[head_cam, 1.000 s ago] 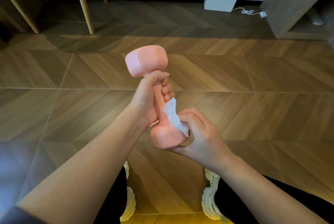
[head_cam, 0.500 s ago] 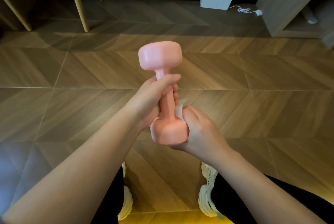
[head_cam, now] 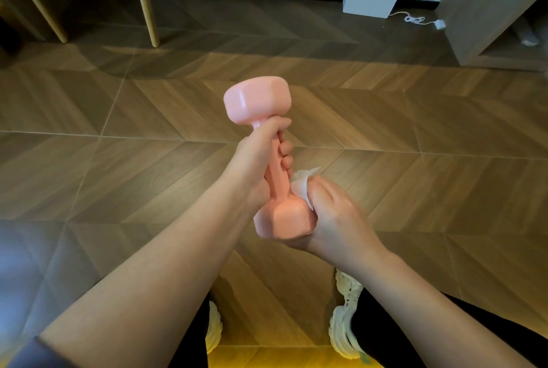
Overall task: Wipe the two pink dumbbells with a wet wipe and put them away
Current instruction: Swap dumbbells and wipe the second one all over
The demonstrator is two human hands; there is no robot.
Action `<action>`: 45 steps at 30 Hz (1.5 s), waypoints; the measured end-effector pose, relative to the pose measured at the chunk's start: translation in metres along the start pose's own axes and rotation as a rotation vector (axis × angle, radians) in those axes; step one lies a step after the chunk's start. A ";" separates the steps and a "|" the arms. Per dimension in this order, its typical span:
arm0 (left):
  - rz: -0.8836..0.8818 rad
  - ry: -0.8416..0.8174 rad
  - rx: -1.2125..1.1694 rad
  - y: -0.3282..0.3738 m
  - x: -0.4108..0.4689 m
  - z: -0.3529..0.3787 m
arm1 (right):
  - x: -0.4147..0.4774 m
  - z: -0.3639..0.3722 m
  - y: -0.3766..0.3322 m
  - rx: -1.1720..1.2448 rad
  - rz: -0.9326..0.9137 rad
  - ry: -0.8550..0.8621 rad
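We see the left grip [head_cam: 255, 166] clamped on the pink dumbbell [head_cam: 256, 103], the right grip [head_cam: 335, 219] clamping a wet wipe [head_cam: 301, 186] to its lower head.

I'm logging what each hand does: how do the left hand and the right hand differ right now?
The left hand grips the pink dumbbell by its handle; the right hand cups its lower end. The left hand touches it bare; the right hand presses a white wipe against it. The left hand sits higher than the right hand. Both hold the same dumbbell, off the floor.
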State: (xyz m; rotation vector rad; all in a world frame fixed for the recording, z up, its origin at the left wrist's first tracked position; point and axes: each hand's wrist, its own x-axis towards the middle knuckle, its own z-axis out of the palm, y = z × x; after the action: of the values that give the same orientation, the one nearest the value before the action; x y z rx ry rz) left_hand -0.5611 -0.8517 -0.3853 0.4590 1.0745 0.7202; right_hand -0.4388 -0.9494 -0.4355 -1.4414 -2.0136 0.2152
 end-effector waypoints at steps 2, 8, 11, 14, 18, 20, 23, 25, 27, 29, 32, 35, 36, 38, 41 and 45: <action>0.009 -0.034 0.023 0.001 -0.003 0.002 | -0.001 0.001 0.001 0.033 0.039 -0.068; 0.024 -0.281 -0.006 0.011 -0.010 0.004 | 0.004 -0.011 0.003 0.169 0.132 -0.170; 0.093 -0.269 0.040 0.010 -0.007 0.004 | 0.005 -0.014 0.005 0.139 0.140 -0.108; 0.170 -0.148 0.197 0.005 -0.003 0.003 | 0.006 -0.014 0.008 0.026 0.101 -0.015; 0.163 -0.050 0.164 0.003 -0.002 0.003 | 0.004 -0.017 0.006 -0.101 0.001 0.026; 0.144 -0.020 0.123 0.004 -0.003 0.003 | 0.003 -0.015 0.001 -0.101 -0.033 0.044; 0.119 0.039 0.071 0.007 -0.002 0.001 | 0.005 -0.012 -0.004 -0.059 -0.059 0.062; 0.094 0.064 0.052 0.008 0.000 -0.003 | 0.005 -0.010 -0.003 -0.029 -0.041 0.045; 0.062 0.043 0.045 0.007 0.001 -0.006 | 0.002 -0.004 -0.002 0.005 0.023 -0.001; 0.031 -0.001 0.050 0.007 -0.001 -0.007 | -0.001 0.000 -0.002 0.035 0.084 -0.077; 0.014 -0.123 0.057 0.010 -0.008 -0.003 | -0.001 -0.002 -0.004 0.098 0.094 -0.108; 0.020 -0.228 0.066 0.013 -0.013 0.001 | -0.001 -0.008 -0.003 0.156 0.108 -0.106; 0.030 -0.234 0.076 0.013 -0.014 0.001 | -0.001 -0.009 -0.002 0.143 0.107 -0.106; 0.059 -0.188 0.123 0.011 -0.012 0.001 | -0.001 -0.011 -0.002 0.064 0.064 -0.067; 0.042 -0.056 0.152 0.010 -0.010 -0.001 | 0.003 -0.017 0.000 -0.123 -0.046 0.044; -0.032 0.011 0.035 0.007 -0.010 -0.003 | 0.003 -0.027 0.002 -0.172 -0.117 0.067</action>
State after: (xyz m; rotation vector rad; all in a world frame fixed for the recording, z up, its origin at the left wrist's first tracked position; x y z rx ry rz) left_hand -0.5686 -0.8537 -0.3753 0.4670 1.1039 0.6776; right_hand -0.4222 -0.9518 -0.4140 -1.4086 -2.0945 -0.0575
